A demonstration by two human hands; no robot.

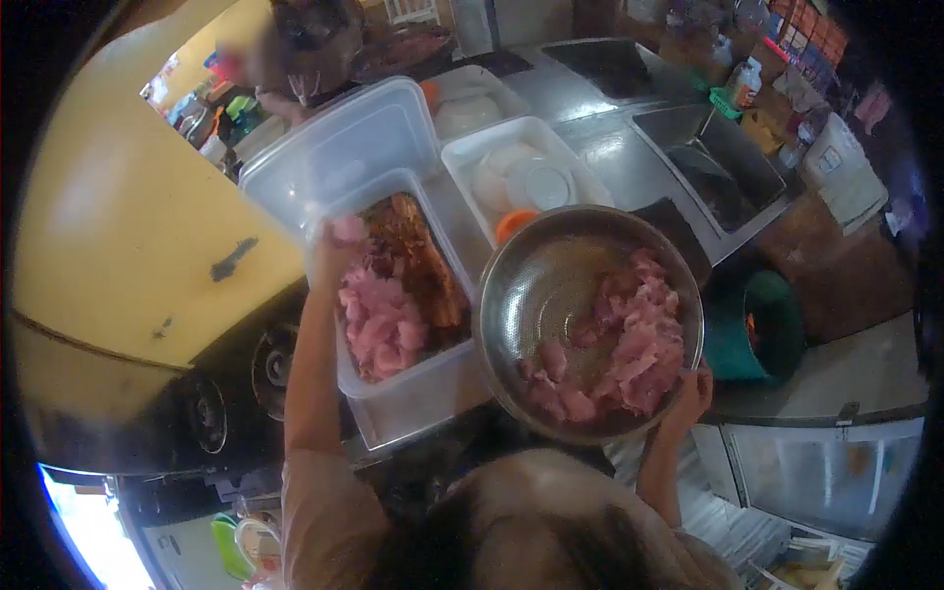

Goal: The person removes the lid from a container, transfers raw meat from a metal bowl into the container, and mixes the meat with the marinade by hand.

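Note:
My left hand (337,246) is closed around a pink piece of raw meat (348,230) over the left side of a clear plastic container (418,382). Inside that container, a heap of raw meat (382,324) lies beside darker, reddish-brown marinated meat (433,275). My right hand (694,395) grips the lower right rim of a round metal bowl (531,295) with a dimpled or perforated surface. More raw meat (634,344) sits along the right and lower part of the bowl, which is slightly tilted.
A translucent lid (344,128) leans behind the container. Beyond the bowl stands a white tray (457,152) with pale items and an orange object (515,225). A sink (723,172) is at the right, a green bucket (777,315) nearer. Stove burners (275,369) lie left; another person (315,49) is behind.

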